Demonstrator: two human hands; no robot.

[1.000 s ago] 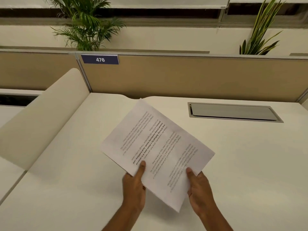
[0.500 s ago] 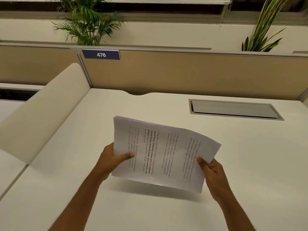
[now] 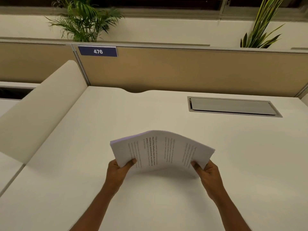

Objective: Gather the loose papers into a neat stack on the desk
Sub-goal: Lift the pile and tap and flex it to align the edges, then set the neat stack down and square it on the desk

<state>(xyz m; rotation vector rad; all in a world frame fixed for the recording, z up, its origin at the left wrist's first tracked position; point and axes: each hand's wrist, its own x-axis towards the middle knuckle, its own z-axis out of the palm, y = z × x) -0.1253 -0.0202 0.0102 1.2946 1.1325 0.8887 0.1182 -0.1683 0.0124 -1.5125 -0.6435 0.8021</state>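
Note:
A stack of printed white papers point(image 3: 162, 150) is held just above the cream desk point(image 3: 116, 117), in front of me at the middle. The stack bows upward in the middle, printed side up, with the text turned sideways. My left hand point(image 3: 119, 170) grips its near left corner, thumb on top. My right hand point(image 3: 207, 172) grips its near right corner the same way. The stack's far edges look roughly lined up. No other loose sheets show on the desk.
A closed grey cable hatch point(image 3: 233, 106) is set into the desk at the back right. A tan partition point(image 3: 191, 72) with a blue "476" tag point(image 3: 98, 51) bounds the far edge. A cream curved divider point(image 3: 41, 107) rises on the left. Plants stand behind the partition.
The papers turned from a slanted hold to sideways in front of me. My hands slid out to the two near corners, and the stack lowered toward the desk and bowed upward.

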